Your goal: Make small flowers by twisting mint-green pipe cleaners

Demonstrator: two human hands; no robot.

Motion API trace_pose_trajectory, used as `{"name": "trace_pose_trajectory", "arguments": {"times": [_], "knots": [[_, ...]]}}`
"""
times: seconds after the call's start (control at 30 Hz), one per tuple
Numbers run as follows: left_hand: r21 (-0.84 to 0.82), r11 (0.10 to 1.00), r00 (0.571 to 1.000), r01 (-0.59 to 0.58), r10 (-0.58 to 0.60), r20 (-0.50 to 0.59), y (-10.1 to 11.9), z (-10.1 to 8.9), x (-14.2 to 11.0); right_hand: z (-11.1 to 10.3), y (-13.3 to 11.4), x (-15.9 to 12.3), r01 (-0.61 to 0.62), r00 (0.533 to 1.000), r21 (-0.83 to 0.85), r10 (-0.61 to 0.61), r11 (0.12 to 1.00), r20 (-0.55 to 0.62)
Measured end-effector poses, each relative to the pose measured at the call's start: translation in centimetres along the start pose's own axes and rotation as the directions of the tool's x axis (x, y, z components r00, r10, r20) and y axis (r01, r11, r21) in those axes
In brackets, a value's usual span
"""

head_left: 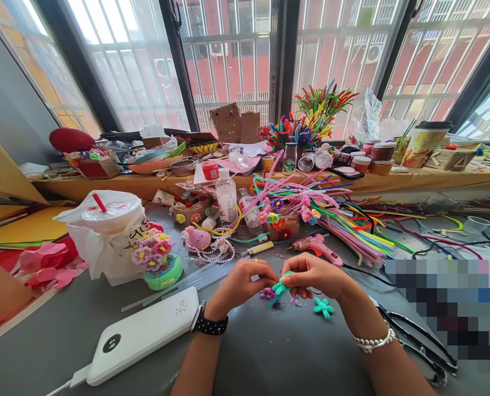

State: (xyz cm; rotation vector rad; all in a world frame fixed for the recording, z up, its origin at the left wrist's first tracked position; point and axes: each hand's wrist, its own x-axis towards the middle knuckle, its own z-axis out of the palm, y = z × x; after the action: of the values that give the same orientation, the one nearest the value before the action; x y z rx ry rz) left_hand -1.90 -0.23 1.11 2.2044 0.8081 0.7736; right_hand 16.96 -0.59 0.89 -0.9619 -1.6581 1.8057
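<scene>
Both my hands meet over the grey table near its front. My left hand (241, 281), with a black watch on the wrist, and my right hand (314, 275), with a silver bracelet, pinch a small teal pipe-cleaner flower (281, 286) between their fingertips. A small purple pipe-cleaner piece (267, 293) lies just under my left fingers. A second teal pipe-cleaner flower (323, 308) rests on the table below my right hand.
A pink glue gun (317, 247) and a heap of coloured pipe cleaners (352, 225) lie behind my hands. A white power bank (143, 335) sits at front left, black scissors (422, 341) at front right. A bagged drink cup (108, 228) and a flower pot craft (158, 258) stand left.
</scene>
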Motion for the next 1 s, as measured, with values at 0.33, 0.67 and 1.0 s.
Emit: {"name": "trace_pose_trajectory", "arguments": {"times": [0.33,0.67,1.0], "knots": [[-0.061,0.990,0.992,0.126,-0.125,0.026,-1.0,-0.3,0.0,0.4,0.1,0.6,0.075,0.991,-0.056,-0.081,0.996,-0.111],[0.123,0.990,0.997,0.072,-0.076,0.032,-0.6,0.1,-0.1,-0.1,0.6,0.6,-0.024,0.999,-0.133,0.029,0.991,0.032],[0.699,0.705,0.985,0.124,-0.002,-0.172,-0.2,1.8,0.3,0.6,1.6,2.1,-0.064,0.946,-0.283,-0.032,0.957,-0.322]]}}
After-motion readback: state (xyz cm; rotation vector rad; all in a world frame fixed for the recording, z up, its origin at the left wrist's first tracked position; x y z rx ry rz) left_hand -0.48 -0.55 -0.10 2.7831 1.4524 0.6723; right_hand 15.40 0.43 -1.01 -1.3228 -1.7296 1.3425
